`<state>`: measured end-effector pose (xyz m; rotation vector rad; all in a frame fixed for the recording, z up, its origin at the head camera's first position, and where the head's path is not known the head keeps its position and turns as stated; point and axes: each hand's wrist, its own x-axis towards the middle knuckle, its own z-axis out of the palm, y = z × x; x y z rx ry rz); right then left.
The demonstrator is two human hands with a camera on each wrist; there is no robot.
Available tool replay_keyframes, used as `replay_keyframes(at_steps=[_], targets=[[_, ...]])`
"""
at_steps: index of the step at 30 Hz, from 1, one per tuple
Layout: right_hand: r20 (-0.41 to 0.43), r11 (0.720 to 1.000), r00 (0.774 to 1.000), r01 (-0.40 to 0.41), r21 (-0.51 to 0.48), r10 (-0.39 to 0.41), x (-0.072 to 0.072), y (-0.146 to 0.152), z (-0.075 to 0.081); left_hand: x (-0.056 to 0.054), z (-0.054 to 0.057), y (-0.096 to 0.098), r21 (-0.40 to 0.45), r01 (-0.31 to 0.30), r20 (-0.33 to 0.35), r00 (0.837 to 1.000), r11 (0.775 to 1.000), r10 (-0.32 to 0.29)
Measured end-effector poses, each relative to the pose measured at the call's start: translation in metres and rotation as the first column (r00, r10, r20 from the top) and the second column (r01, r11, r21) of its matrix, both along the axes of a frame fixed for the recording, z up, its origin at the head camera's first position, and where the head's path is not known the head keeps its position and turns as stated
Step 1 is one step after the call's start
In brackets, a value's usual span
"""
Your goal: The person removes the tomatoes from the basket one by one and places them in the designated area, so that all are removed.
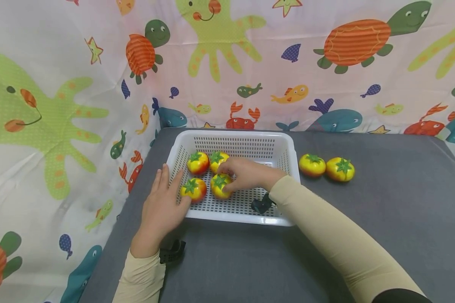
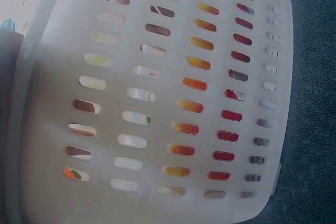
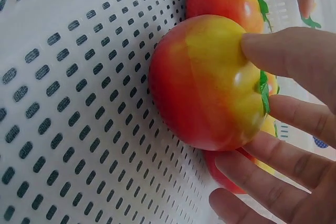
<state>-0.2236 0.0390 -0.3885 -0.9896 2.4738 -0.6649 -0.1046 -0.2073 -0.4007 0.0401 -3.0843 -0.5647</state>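
In the head view a white plastic basket (image 1: 235,218) holds several yellow-red tomatoes with green leafy tops. My right hand (image 1: 248,173) reaches into it and grips the front right tomato (image 1: 219,185). In the right wrist view, the thumb presses one side of this tomato (image 3: 205,87) and the fingers lie along its other side. My left hand (image 1: 164,206) rests over the basket's left rim with its fingers extended, the thumb right at the front left tomato (image 1: 194,190). The left wrist view shows the basket's slotted outer wall (image 2: 157,87), with red and yellow visible through the slots.
Two more tomatoes, one (image 1: 312,165) beside the other (image 1: 340,169), lie on the grey tabletop (image 1: 394,202) right of the basket. Inside the basket, two tomatoes (image 1: 198,163) sit at the back. A curtain (image 1: 220,84) printed with sea animals hangs behind and to the left.
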Motion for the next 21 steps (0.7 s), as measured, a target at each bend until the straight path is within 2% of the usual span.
replay_keyframes(at_steps=[8,21], targets=[[0.024,1.000,1.000,-0.014,0.012,0.014,-0.0012,-0.0001,-0.0040,-0.0008,-0.0002,0.0002,-0.005,0.005,-0.013,1.000,1.000,-0.005],[0.036,1.000,0.999,0.001,0.004,-0.002,0.0042,0.0011,-0.0011,0.0005,-0.0015,0.0003,-0.016,0.004,-0.010,1.000,1.000,-0.004]])
